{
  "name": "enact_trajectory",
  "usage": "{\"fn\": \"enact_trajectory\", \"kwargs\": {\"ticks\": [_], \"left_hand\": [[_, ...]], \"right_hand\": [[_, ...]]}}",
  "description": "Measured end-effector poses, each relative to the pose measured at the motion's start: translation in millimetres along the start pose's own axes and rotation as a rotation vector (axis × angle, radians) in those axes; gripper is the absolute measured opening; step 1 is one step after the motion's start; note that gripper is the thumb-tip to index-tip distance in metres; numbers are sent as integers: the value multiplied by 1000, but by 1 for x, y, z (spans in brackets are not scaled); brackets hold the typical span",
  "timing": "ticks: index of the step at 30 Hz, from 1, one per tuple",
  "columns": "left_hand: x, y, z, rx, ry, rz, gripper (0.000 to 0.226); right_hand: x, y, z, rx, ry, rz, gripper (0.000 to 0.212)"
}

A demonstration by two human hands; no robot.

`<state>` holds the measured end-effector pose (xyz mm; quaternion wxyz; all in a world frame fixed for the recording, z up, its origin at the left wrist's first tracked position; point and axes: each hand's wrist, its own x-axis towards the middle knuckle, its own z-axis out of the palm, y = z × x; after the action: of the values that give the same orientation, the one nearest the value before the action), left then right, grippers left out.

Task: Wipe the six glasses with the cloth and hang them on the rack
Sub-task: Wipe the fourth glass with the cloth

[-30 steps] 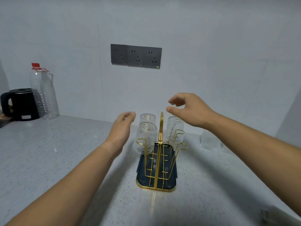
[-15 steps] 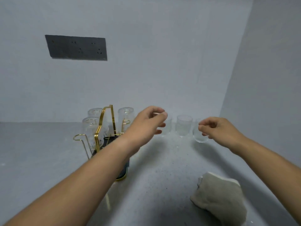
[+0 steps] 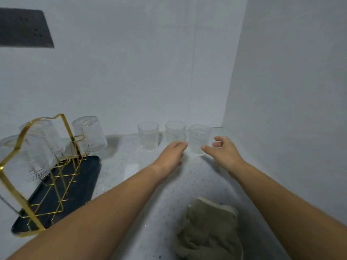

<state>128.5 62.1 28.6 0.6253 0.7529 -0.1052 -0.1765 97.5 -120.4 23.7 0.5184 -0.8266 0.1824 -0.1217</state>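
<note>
Head view: three upright glasses stand in a row at centre frame, near the back wall. Left hand and right hand flank the rightmost glass, fingers loosely curved and gripping nothing; contact with it cannot be confirmed. Rack, at left of frame, carries three inverted glasses. Cloth lies crumpled on the surface, lower centre-right.

Pale walls meet in a corner on the right. Dark socket panel up left, speckled grey counter below
</note>
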Motion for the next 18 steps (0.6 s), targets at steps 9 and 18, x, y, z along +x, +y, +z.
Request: {"fn": "enact_trajectory", "kwargs": {"ticks": [9,18], "left_hand": [[44,0,31,-76,6,105,29],[50,-7,40,-93,-58,202,29]], "right_hand": [[52,17,15,87,-71,-99,76],[67,27,23,96,-52,-184,60]]}}
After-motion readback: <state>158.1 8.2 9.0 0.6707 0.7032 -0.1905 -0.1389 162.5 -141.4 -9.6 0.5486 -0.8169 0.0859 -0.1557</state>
